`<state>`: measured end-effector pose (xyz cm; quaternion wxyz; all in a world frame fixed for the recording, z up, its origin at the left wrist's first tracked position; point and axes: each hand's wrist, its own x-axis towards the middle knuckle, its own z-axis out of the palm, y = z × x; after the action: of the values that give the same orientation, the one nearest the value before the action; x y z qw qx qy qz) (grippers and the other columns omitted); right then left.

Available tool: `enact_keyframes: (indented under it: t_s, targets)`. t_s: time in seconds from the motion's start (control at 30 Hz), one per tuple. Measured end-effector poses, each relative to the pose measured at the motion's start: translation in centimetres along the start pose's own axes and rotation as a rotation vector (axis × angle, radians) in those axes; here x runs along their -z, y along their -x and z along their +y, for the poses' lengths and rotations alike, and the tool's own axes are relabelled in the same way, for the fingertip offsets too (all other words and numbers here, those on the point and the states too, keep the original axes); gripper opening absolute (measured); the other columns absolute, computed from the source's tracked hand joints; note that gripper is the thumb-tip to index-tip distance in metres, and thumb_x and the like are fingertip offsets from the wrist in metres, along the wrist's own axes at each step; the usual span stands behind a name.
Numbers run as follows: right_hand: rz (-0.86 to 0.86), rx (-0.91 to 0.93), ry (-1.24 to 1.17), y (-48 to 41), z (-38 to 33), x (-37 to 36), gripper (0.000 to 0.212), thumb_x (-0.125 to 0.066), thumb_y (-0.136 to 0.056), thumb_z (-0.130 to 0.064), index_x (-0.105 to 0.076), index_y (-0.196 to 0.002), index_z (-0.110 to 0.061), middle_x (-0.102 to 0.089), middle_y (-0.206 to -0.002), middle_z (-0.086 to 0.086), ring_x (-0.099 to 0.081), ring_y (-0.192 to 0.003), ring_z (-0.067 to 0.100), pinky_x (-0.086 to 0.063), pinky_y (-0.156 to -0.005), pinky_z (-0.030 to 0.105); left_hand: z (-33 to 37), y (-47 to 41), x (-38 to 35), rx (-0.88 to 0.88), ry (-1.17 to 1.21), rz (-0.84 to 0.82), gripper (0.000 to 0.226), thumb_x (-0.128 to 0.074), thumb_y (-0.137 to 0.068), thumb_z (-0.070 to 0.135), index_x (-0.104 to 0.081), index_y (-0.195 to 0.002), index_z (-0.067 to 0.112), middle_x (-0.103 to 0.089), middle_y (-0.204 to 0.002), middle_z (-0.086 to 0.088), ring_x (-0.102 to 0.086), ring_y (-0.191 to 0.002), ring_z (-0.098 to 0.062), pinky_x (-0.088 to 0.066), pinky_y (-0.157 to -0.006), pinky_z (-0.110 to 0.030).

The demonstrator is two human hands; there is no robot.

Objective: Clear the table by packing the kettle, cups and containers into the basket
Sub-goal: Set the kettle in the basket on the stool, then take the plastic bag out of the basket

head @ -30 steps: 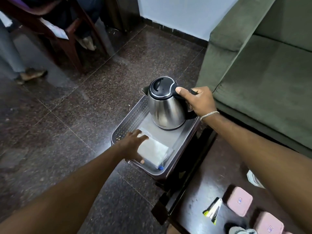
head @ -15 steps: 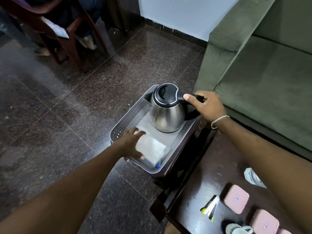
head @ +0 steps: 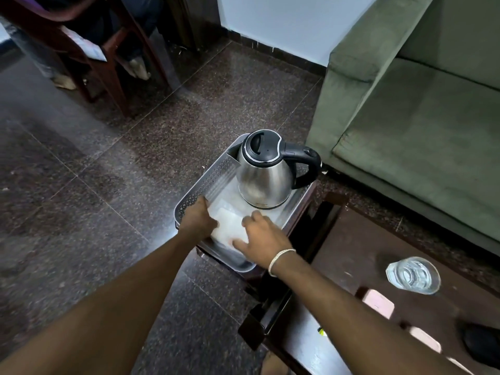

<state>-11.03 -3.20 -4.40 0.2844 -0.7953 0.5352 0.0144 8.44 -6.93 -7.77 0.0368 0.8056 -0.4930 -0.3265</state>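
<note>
A steel kettle (head: 263, 182) with a black lid and handle stands upright at the far end of the grey perforated basket (head: 205, 185). In the near end lies a clear, whitish container (head: 227, 226). My left hand (head: 198, 217) grips its left side, against the basket wall. My right hand (head: 263, 239) rests on its right side with fingers spread, clear of the kettle. On the dark wooden table (head: 351, 253) to the right stand a clear glass cup (head: 412, 274) and two pink lidded containers (head: 378, 304) (head: 424, 338), blurred.
The basket sits on a low dark stand by the table's left end. A green sofa (head: 419, 117) runs along the right. A wooden chair (head: 94, 63) stands far left on the tiled floor. A dark object (head: 481, 345) lies at the table's right edge.
My right hand let go of the kettle handle and came down onto the whitish container. The kettle now stands by itself in the basket. My left hand shifted to the container's left side.
</note>
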Motion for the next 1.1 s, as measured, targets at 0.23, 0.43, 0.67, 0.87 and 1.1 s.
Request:
enact_keyframes:
  t_s: [0.23,0.43,0.67,0.87,1.1]
  targets:
    - [-0.066,-0.029,0.09,-1.1,-1.9,-2.8,0.072,-0.065,-0.086,-0.04,-0.037,-0.145,-0.011,-0.056,-0.132,0.017,-0.057,-0.12,0.041,-0.048,-0.097,0.048,0.5,0.9,2.6,0.099,0.474,-0.043,0.009,-0.065,-0.086,0.003,-0.064,-0.077,0.003,-0.062,-0.07,-0.018,-0.049,-0.052,-0.023,-0.04,-0.051,-0.026]
    - [0.204,-0.091,-0.433,0.4,-0.1,0.8,0.023,-0.058,-0.093,-0.012,-0.068,-0.113,-0.009,-0.074,-0.103,0.016,-0.066,-0.097,0.033,-0.053,-0.085,0.037,3.3,3.2,4.5,-0.041,0.866,-0.107,0.024,-0.062,-0.101,0.026,-0.052,-0.082,0.015,-0.059,-0.05,-0.003,-0.035,-0.036,-0.008,-0.024,-0.037,-0.017]
    - [0.312,-0.225,-1.358,8.8,7.0,6.4,0.03,-0.077,-0.078,0.007,-0.074,-0.105,-0.005,-0.08,-0.098,0.008,-0.076,-0.086,0.021,-0.061,-0.075,0.035,6.8,8.7,0.3,-0.459,0.442,0.187,0.059,-0.065,-0.071,0.088,-0.049,-0.117,0.056,-0.06,-0.112,0.029,-0.056,-0.107,0.008,-0.044,-0.088,-0.011]
    - [0.332,-0.292,-1.764,18.2,15.1,8.2,0.041,-0.079,-0.066,0.005,-0.075,-0.107,0.004,-0.075,-0.11,0.023,-0.075,-0.092,0.035,-0.062,-0.07,0.042,12.9,12.2,-4.7,-0.301,0.677,-0.373,0.081,-0.087,-0.074,0.053,-0.048,-0.14,0.027,-0.057,-0.139,-0.004,-0.058,-0.127,-0.017,-0.047,-0.097,-0.028]
    - [0.519,-0.505,-1.938,28.2,24.2,7.5,0.041,-0.069,-0.067,0.001,-0.074,-0.108,0.003,-0.073,-0.102,0.025,-0.073,-0.086,0.04,-0.061,-0.071,0.05,20.1,17.8,-10.4,-0.224,0.851,-0.955,0.024,-0.065,-0.096,0.006,-0.067,-0.12,0.002,-0.072,-0.096,-0.012,-0.07,-0.085,-0.016,-0.056,-0.083,-0.029]
